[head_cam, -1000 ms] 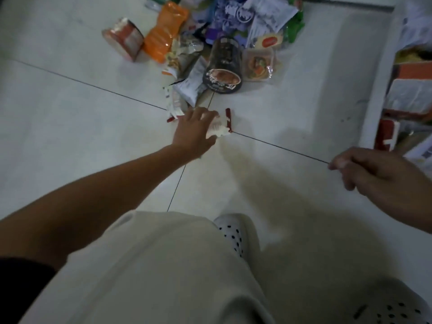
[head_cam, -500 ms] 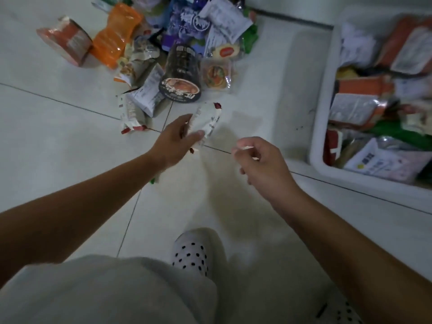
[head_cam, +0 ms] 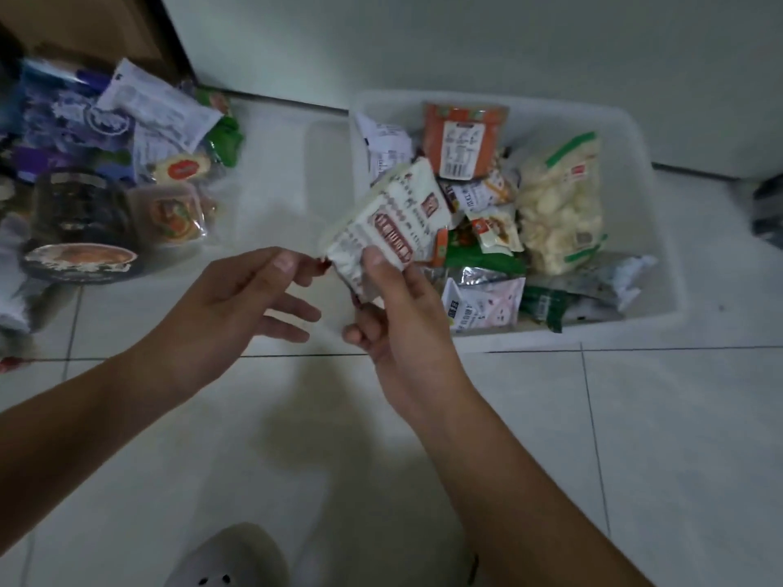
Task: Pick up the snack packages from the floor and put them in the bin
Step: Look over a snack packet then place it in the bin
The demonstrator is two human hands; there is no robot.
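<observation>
1. At the far left a pile of snack packages [head_cam: 140,120] lies on the floor [head_cam: 635,438]. A black noodle cup [head_cam: 80,230] lies on its side at the pile's near edge. None of these is in the bin yet.
2. The left hand [head_cam: 237,298] is raised between the pile and the bin. Its thumb and forefinger reach the red lower corner of a white packet [head_cam: 390,222], and its other fingers are loose and nearly straight. I cannot tell whether this grip pinches the corner or only touches it.
3. The white packet is in the air, off the floor. Its long axis slants from the hands up and to the right, and its far end overlaps the bin's near left corner in this view.
4. The right hand [head_cam: 398,307] has the firm grip, with the thumb across the packet's face and the fingers curled behind its lower end.
5. The bin [head_cam: 593,330] stands on the floor to the right of both hands and beyond them. It is already partly full of packages.
6. The right hand is the nearer one to the bin, and the packet already points that way. The next move is probably a short carry forward and to the right, then a release over the rim, once the left hand's grip is off the corner.
</observation>
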